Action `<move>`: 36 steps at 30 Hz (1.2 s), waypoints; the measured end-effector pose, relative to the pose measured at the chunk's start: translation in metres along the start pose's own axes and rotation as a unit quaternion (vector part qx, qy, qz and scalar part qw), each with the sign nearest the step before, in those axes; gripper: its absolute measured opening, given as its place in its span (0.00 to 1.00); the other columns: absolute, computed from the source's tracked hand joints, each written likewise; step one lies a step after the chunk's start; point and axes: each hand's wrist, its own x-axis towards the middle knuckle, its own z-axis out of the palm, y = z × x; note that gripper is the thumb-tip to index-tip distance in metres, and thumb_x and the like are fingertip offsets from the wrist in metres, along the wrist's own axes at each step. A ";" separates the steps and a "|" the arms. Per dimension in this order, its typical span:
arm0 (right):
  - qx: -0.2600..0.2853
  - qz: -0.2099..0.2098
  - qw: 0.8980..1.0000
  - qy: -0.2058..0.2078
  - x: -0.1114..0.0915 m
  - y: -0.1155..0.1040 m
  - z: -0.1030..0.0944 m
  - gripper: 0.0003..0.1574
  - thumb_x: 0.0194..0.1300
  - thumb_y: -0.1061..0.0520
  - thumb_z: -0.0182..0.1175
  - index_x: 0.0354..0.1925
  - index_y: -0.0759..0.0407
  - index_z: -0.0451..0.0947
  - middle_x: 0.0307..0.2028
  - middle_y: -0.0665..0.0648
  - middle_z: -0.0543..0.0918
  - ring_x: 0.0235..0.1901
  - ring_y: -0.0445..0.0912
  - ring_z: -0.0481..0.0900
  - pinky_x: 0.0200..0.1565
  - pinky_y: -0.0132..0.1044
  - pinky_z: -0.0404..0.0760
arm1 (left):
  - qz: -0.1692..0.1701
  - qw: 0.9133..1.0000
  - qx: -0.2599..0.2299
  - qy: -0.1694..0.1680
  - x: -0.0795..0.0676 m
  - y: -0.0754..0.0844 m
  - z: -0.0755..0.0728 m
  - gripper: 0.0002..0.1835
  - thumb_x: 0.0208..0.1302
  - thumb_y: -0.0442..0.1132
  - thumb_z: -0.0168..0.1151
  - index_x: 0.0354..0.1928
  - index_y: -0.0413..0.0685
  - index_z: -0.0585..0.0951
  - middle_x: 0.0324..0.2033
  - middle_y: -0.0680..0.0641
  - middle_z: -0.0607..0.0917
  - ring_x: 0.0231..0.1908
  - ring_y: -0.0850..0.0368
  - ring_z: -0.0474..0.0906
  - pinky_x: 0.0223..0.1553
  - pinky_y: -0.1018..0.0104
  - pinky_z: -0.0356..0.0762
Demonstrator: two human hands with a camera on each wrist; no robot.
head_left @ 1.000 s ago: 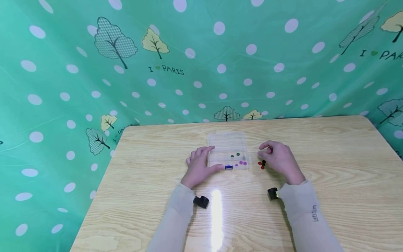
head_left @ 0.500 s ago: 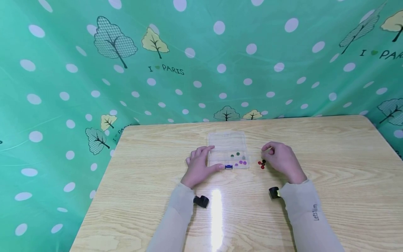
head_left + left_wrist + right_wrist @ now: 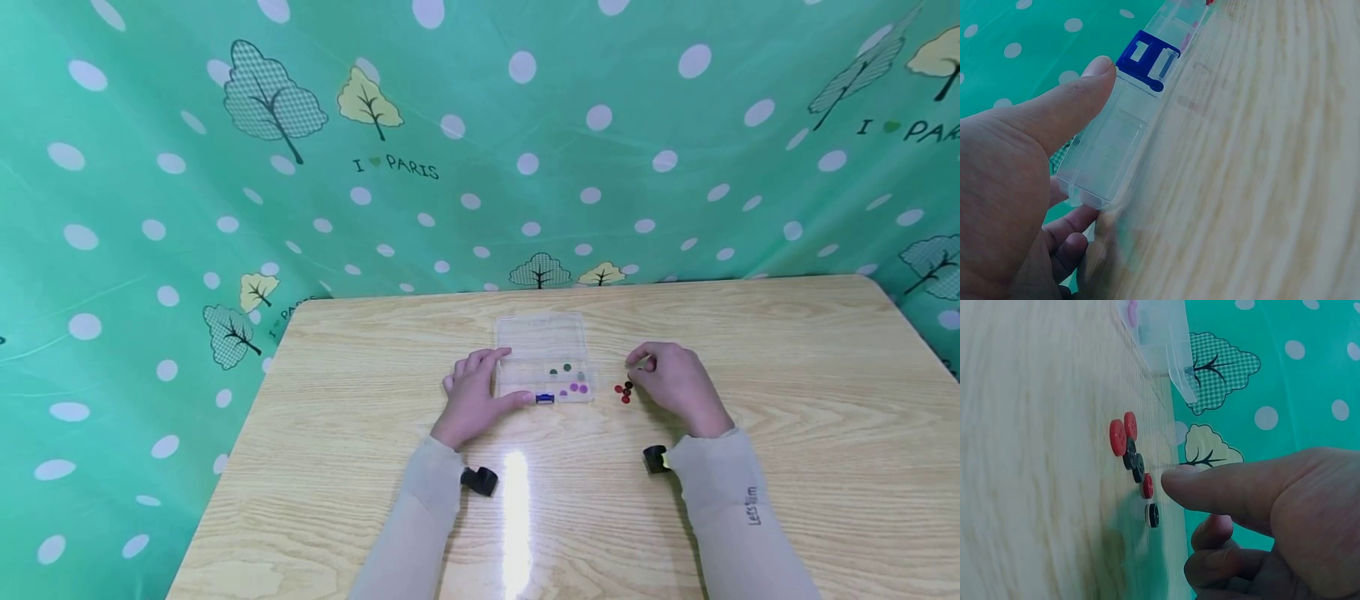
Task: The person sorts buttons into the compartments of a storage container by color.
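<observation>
A clear plastic compartment box [image 3: 525, 375] lies on the table with its lid [image 3: 542, 335] folded back. Dark green buttons [image 3: 567, 367] sit in its rear compartments, purple buttons [image 3: 574, 387] in the front ones. My left hand [image 3: 477, 402] grips the box's left end, thumb along the front beside the blue latch [image 3: 1147, 59] and fingers around the side. Right of the box, red buttons [image 3: 1118, 437] and black buttons [image 3: 1139, 467] lie close together. Over them hovers my right hand [image 3: 672, 383], thumb and index finger apart; I see nothing held between them.
The wooden table [image 3: 337, 467] reaches back to a green dotted cloth [image 3: 480, 150], which also hangs along the left side. Black wrist cameras [image 3: 480, 481] stick out from both sleeves.
My right hand has moved slightly right, away from the box, and now bends closer over the red and black buttons. The left hand and the box have stayed put.
</observation>
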 end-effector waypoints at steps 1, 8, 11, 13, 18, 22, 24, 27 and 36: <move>-0.001 0.000 1.000 -0.001 0.000 0.000 0.000 0.11 0.68 0.61 0.61 0.48 0.63 0.82 0.28 0.56 0.75 0.23 0.48 0.68 0.29 0.40 0.67 | 0.000 1.000 -0.001 0.000 0.000 0.000 0.000 0.50 0.52 0.70 0.70 0.75 0.63 0.64 0.71 0.48 0.64 0.66 0.47 0.58 0.58 0.49 0.52; -0.005 0.001 1.000 -0.011 0.000 0.001 0.000 0.09 0.68 0.62 0.61 0.45 0.61 0.84 0.30 0.56 0.76 0.26 0.48 0.69 0.30 0.40 0.67 | 0.001 1.000 -0.004 0.001 -0.001 0.000 0.000 0.51 0.51 0.70 0.70 0.75 0.61 0.65 0.71 0.48 0.65 0.66 0.47 0.58 0.58 0.48 0.52; -0.007 0.004 1.000 -0.016 0.001 0.001 0.001 0.09 0.68 0.62 0.62 0.45 0.60 0.84 0.31 0.56 0.76 0.27 0.49 0.69 0.31 0.40 0.67 | 0.001 1.000 -0.004 0.001 -0.001 0.000 0.000 0.51 0.51 0.70 0.70 0.75 0.61 0.65 0.71 0.48 0.65 0.66 0.47 0.58 0.58 0.48 0.52; -0.008 0.006 1.000 -0.018 0.001 0.001 0.001 0.09 0.67 0.62 0.63 0.45 0.60 0.84 0.30 0.56 0.76 0.28 0.49 0.69 0.31 0.40 0.67 | 0.001 1.000 -0.003 0.000 -0.001 0.001 0.000 0.51 0.51 0.70 0.70 0.75 0.62 0.64 0.71 0.48 0.64 0.66 0.47 0.58 0.58 0.48 0.52; -0.011 0.006 1.000 -0.022 0.000 0.000 0.001 0.09 0.67 0.62 0.63 0.45 0.59 0.85 0.30 0.56 0.76 0.29 0.50 0.70 0.32 0.41 0.67 | 0.003 1.000 -0.004 0.001 -0.002 0.001 -0.001 0.50 0.52 0.70 0.70 0.75 0.61 0.65 0.71 0.47 0.64 0.65 0.47 0.58 0.57 0.48 0.52; -0.016 0.004 1.000 -0.023 0.000 0.001 0.001 0.08 0.67 0.62 0.63 0.45 0.59 0.85 0.31 0.56 0.76 0.30 0.50 0.70 0.33 0.41 0.67 | 0.005 1.000 -0.004 0.002 -0.002 0.001 -0.002 0.50 0.52 0.69 0.70 0.75 0.61 0.65 0.71 0.47 0.65 0.65 0.47 0.58 0.57 0.48 0.52; -0.017 0.002 1.000 -0.023 0.001 0.001 0.002 0.08 0.67 0.62 0.63 0.45 0.59 0.85 0.31 0.56 0.76 0.30 0.50 0.70 0.33 0.41 0.67 | 0.004 1.000 -0.004 0.002 -0.002 0.000 -0.001 0.50 0.52 0.70 0.70 0.75 0.61 0.65 0.71 0.47 0.64 0.65 0.47 0.58 0.57 0.48 0.52; -0.018 -0.001 1.000 -0.023 0.001 0.002 0.002 0.08 0.67 0.62 0.63 0.45 0.59 0.85 0.31 0.56 0.76 0.30 0.50 0.70 0.33 0.41 0.67 | 0.003 1.000 -0.006 0.002 -0.002 -0.001 -0.001 0.51 0.51 0.70 0.69 0.75 0.62 0.65 0.71 0.48 0.64 0.65 0.47 0.58 0.58 0.48 0.52; -0.017 0.003 1.000 -0.025 0.002 0.003 0.003 0.08 0.67 0.62 0.63 0.44 0.60 0.85 0.31 0.57 0.76 0.30 0.50 0.70 0.33 0.41 0.68 | 0.001 1.000 -0.009 0.000 -0.001 -0.001 -0.001 0.51 0.51 0.71 0.69 0.75 0.62 0.64 0.71 0.48 0.64 0.66 0.47 0.57 0.58 0.49 0.51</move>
